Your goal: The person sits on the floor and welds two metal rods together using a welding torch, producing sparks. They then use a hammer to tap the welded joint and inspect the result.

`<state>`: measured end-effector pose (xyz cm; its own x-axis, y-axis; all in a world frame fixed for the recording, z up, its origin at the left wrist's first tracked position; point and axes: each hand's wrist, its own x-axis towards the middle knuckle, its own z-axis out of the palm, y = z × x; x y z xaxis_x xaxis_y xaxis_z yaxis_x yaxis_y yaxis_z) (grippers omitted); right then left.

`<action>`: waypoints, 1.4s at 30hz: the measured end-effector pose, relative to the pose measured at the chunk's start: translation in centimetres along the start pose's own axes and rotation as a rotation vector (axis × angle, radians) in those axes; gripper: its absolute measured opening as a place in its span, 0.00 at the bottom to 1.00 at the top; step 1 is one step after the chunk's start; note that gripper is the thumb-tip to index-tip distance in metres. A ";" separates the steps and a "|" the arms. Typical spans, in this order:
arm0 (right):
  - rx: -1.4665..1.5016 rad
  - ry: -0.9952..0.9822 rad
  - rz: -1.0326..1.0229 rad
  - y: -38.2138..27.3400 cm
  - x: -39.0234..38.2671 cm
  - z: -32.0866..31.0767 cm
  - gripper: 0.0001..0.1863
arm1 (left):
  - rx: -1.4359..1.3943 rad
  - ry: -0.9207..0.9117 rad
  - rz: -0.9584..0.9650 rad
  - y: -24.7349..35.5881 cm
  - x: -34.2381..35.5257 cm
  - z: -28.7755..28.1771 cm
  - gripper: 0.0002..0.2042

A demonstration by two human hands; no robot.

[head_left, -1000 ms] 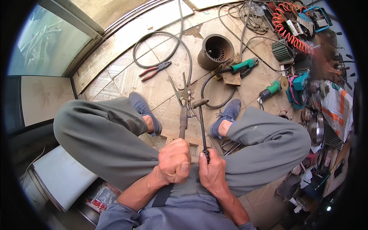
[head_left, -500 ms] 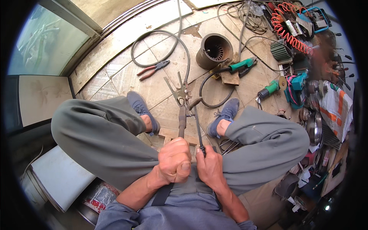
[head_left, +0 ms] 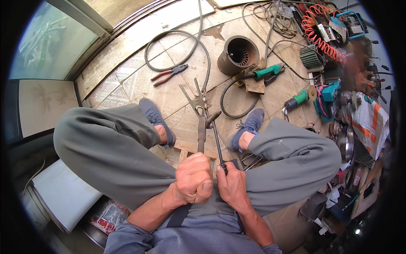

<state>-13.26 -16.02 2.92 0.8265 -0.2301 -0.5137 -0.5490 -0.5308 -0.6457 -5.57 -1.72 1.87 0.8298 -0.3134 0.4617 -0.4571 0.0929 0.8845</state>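
Note:
My left hand (head_left: 194,178) is closed in a fist around the near end of a long brown handle. That handle belongs to a metal clamp (head_left: 197,106) with forked jaws, pointing away from me between my feet. A thick cable meets the clamp's far side. In my right hand (head_left: 231,184) is a screwdriver (head_left: 218,144), gripped by its black handle. Its long shaft runs forward close beside the clamp. Whether its tip touches the clamp I cannot tell. A short dark brown piece (head_left: 213,119) sticks out sideways from the clamp.
Pliers with red handles (head_left: 169,75) lie beside a looped cable (head_left: 146,53). Ahead stand a hollow metal cylinder (head_left: 228,63) and a green electrode holder (head_left: 267,71). An angle grinder (head_left: 298,99) and crowded tools fill the right. A paint bucket (head_left: 108,218) stands at my left.
The short brown piece and the screwdriver's shaft have shifted slightly at the clamp. Both hands keep their hold in nearly the same place.

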 end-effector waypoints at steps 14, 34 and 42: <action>0.005 -0.016 0.037 -0.5 0.3 -0.3 0.10 | -0.031 -0.027 -0.025 -0.2 0.7 -0.4 0.19; -0.087 -0.027 0.018 0.3 0.7 0.1 0.09 | -0.029 0.020 -0.042 -0.1 0.7 -0.3 0.19; 0.429 0.188 0.129 0.9 1.0 -0.1 0.10 | -0.058 0.080 -0.066 -0.3 1.0 -0.4 0.19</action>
<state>-12.96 -16.81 1.89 0.7344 -0.4366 -0.5197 -0.6177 -0.1126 -0.7783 -4.51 -1.69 2.12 0.8816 -0.2441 0.4039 -0.3829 0.1302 0.9146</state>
